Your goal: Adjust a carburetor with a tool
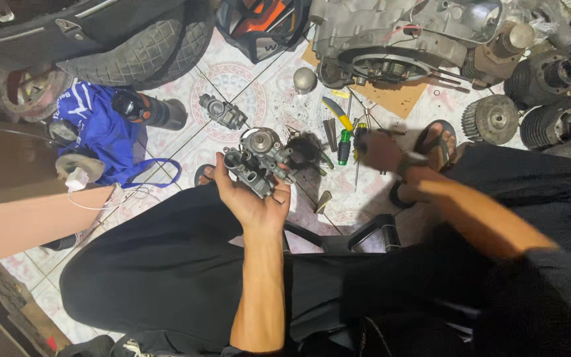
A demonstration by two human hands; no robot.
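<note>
My left hand (254, 198) grips a grey metal carburettor (259, 162) above the patterned tiled floor (232, 79). My right hand (381, 152) is blurred over the green-handled screwdriver (343, 147); I cannot tell its grip.

the carburetor (259, 162) is dull grey cast metal, the screwdriver (343, 147) handle glossy green plastic, the tire (147, 49) matt rough rubber, the blue cloth (104, 125) soft, the floor (232, 79) glazed patterned tile.

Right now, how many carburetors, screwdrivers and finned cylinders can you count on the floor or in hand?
Carburetors: 2, one in the left hand at, one on the tiles
Screwdrivers: 2, green-handled, yellow-handled
Finned cylinders: 3
Total: 7
</note>
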